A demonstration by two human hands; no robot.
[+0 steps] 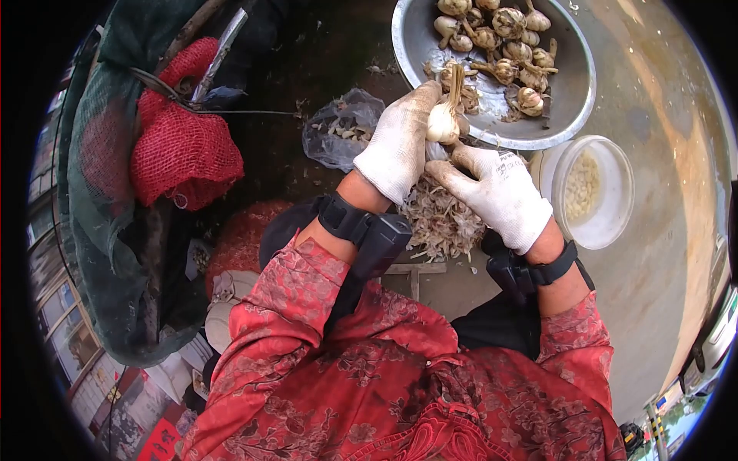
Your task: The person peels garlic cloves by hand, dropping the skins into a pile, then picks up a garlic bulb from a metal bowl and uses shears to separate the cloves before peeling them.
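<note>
A pale garlic bulb [443, 123] with its dry stem pointing up is between my two gloved hands. My left hand [403, 134] wears a white knit glove and is closed on the bulb from the left. My right hand [501, 190], gloved the same way, has its thumb and fingers closed at the bulb's lower right side; its exact grip is partly hidden. Just beyond is a metal basin [565, 127] with several unpeeled garlic bulbs [510, 23]. Below my hands lies a heap of garlic skins and stems [442, 219].
At the right stands a white plastic tub [621, 180] with peeled cloves [583, 184]. A clear plastic bag [319, 146] with cloves lies to the left. Farther left are a red mesh sack [188, 154] and green netting [96, 230]. Both wrists wear black strapped devices.
</note>
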